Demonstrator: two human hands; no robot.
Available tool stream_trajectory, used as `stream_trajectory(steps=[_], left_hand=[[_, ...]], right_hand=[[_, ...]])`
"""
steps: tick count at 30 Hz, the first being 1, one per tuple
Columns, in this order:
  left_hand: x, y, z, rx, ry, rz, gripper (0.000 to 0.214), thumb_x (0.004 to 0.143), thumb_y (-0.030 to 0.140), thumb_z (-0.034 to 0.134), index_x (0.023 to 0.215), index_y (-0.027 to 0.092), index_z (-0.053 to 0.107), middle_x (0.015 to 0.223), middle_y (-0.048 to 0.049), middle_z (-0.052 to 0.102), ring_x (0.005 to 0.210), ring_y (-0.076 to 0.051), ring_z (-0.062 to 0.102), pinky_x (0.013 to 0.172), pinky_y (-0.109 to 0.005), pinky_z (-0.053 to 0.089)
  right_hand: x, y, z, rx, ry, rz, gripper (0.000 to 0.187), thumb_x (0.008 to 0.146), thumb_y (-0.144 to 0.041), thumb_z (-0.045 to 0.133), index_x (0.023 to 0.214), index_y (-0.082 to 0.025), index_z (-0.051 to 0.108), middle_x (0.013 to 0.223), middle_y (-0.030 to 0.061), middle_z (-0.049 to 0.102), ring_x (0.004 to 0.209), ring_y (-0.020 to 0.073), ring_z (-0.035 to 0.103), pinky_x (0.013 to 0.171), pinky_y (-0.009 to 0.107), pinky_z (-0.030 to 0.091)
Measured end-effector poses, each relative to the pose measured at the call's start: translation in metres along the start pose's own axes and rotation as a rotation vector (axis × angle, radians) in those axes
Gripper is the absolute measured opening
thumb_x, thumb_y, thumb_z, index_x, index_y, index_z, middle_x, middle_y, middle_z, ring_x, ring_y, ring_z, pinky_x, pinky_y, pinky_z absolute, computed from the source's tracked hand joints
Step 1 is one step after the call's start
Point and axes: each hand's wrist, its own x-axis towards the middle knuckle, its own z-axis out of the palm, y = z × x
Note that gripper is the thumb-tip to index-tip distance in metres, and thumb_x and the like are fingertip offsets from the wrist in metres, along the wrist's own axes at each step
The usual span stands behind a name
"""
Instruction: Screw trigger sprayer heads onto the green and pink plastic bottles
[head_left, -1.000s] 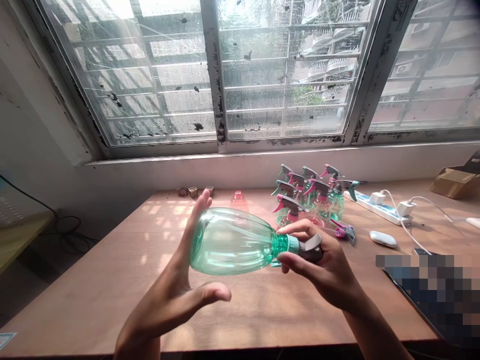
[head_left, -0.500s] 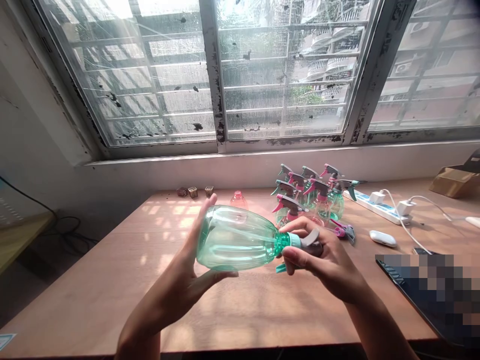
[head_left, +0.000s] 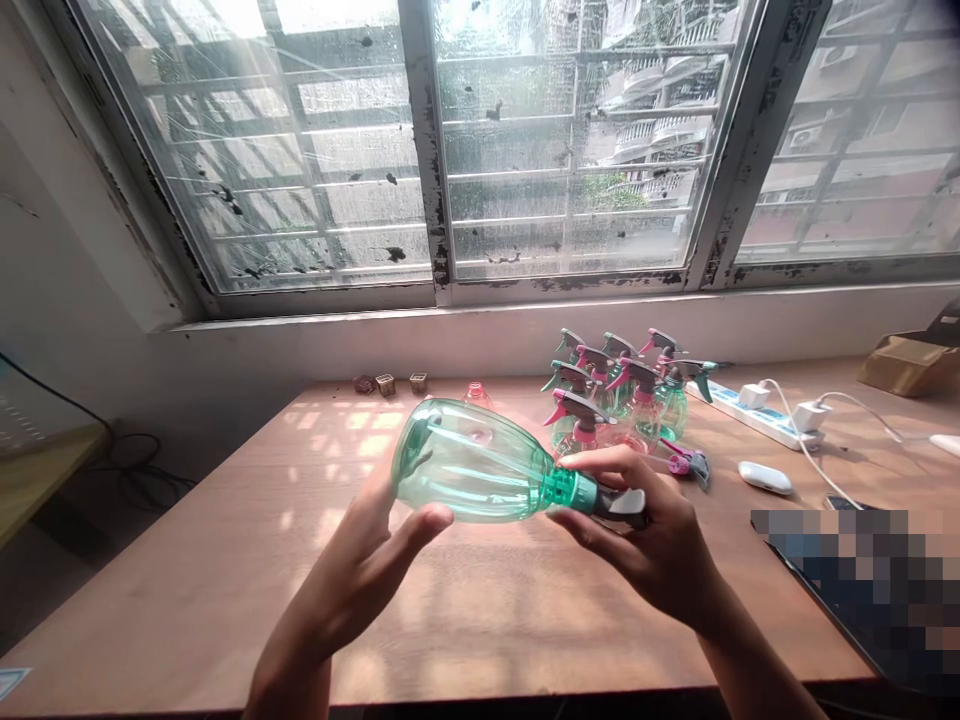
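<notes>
A green transparent spray bottle lies tilted on its side in the air above the table, base to the left. My left hand cradles its base, thumb in front and fingers hidden behind the plastic. At the other end, my right hand is closed round the collar and the dark grey spray head. The green collar sits against the bottle's neck. Behind it stands a pink bottle without a spray head, partly hidden.
Several pink and green spray bottles stand grouped at the back. A loose pink-and-grey spray head lies near them. To the right are a power strip, a white earbud case, a cardboard box and a dark, partly pixelated device.
The bottle has turned about its long axis, and its base has risen slightly. My right hand has rotated with the spray head, whose green trigger is now out of sight. My left thumb has moved up.
</notes>
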Motion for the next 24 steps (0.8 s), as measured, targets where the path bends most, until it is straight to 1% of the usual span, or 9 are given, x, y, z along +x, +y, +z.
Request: stream_trajectory(steps=[1, 3, 6, 9, 13, 16, 18, 21, 24], left_hand=[[0.001, 0.000, 0.000, -0.012, -0.013, 0.000, 0.066, 0.106, 0.061, 0.056, 0.167, 0.039, 0.045, 0.165, -0.0069, 0.059, 0.155, -0.047, 0.050, 0.117, -0.059, 0.057], [0.000, -0.002, -0.002, 0.007, -0.019, 0.007, 0.062, 0.107, 0.058, 0.057, 0.166, 0.041, 0.047, 0.165, -0.0053, 0.060, 0.154, -0.047, 0.052, 0.117, -0.059, 0.057], [-0.005, -0.006, -0.006, 0.095, 0.005, -0.013, 0.077, 0.103, 0.059, 0.065, 0.171, 0.043, 0.035, 0.174, -0.0063, 0.048, 0.160, -0.050, 0.041, 0.123, -0.069, 0.047], [-0.010, -0.009, -0.007, 0.145, 0.027, -0.010, 0.094, 0.097, 0.053, 0.077, 0.173, 0.049, 0.022, 0.182, -0.0040, 0.032, 0.165, -0.051, 0.029, 0.126, -0.075, 0.037], [-0.010, -0.011, -0.003, 0.128, 0.058, 0.077, 0.089, 0.103, 0.035, 0.074, 0.171, 0.054, 0.021, 0.186, 0.0016, 0.020, 0.170, -0.041, 0.021, 0.135, -0.067, 0.024], [-0.010, -0.011, 0.001, 0.111, 0.066, 0.135, 0.087, 0.106, 0.028, 0.069, 0.171, 0.055, 0.018, 0.186, 0.0031, 0.018, 0.172, -0.036, 0.014, 0.138, -0.063, 0.019], [-0.009, -0.010, 0.001, 0.125, 0.066, 0.123, 0.094, 0.104, 0.030, 0.074, 0.172, 0.055, 0.015, 0.186, 0.0027, 0.018, 0.172, -0.037, 0.015, 0.137, -0.065, 0.019], [-0.009, -0.008, 0.000, 0.128, 0.048, 0.068, 0.105, 0.095, 0.048, 0.083, 0.174, 0.051, 0.013, 0.187, -0.0006, 0.015, 0.171, -0.042, 0.016, 0.136, -0.068, 0.022], [-0.006, -0.006, 0.000, 0.096, 0.058, 0.035, 0.095, 0.098, 0.069, 0.068, 0.175, 0.043, 0.019, 0.186, -0.0034, 0.018, 0.171, -0.044, 0.015, 0.136, -0.068, 0.024]], right_hand=[[-0.001, 0.001, 0.001, -0.005, -0.005, -0.016, 0.025, 0.094, -0.026, 0.085, 0.115, -0.026, 0.070, 0.079, -0.0003, 0.077, 0.062, 0.0165, 0.074, 0.055, 0.023, 0.060], [-0.001, 0.001, 0.001, -0.008, -0.002, -0.026, 0.027, 0.095, -0.026, 0.085, 0.116, -0.026, 0.069, 0.081, 0.0000, 0.078, 0.062, 0.0166, 0.075, 0.055, 0.023, 0.061], [0.000, 0.000, 0.000, 0.008, 0.040, 0.005, 0.027, 0.091, -0.027, 0.089, 0.112, -0.026, 0.073, 0.079, -0.0007, 0.077, 0.061, 0.0161, 0.073, 0.055, 0.022, 0.059], [0.003, -0.002, -0.003, 0.163, 0.043, 0.127, 0.025, 0.089, -0.029, 0.092, 0.107, -0.024, 0.075, 0.075, -0.0019, 0.074, 0.059, 0.0156, 0.073, 0.052, 0.022, 0.058], [0.007, -0.001, -0.004, 0.492, -0.072, 0.355, 0.026, 0.094, -0.036, 0.087, 0.110, -0.022, 0.072, 0.068, -0.0035, 0.073, 0.060, 0.0166, 0.075, 0.062, 0.027, 0.066], [0.007, 0.000, -0.003, 0.565, -0.094, 0.424, 0.029, 0.094, -0.039, 0.088, 0.110, -0.021, 0.071, 0.067, -0.0039, 0.073, 0.060, 0.0159, 0.075, 0.066, 0.028, 0.068], [0.007, -0.001, -0.003, 0.508, -0.069, 0.357, 0.026, 0.094, -0.036, 0.088, 0.108, -0.021, 0.072, 0.068, -0.0038, 0.073, 0.059, 0.0158, 0.075, 0.062, 0.027, 0.067], [0.003, -0.002, -0.001, 0.259, 0.010, 0.163, 0.023, 0.091, -0.029, 0.090, 0.107, -0.023, 0.074, 0.074, -0.0023, 0.076, 0.060, 0.0149, 0.074, 0.055, 0.021, 0.061], [-0.001, -0.001, 0.002, 0.024, 0.055, -0.028, 0.028, 0.091, -0.023, 0.088, 0.114, -0.027, 0.072, 0.083, -0.0018, 0.079, 0.065, 0.0144, 0.074, 0.057, 0.020, 0.060]])
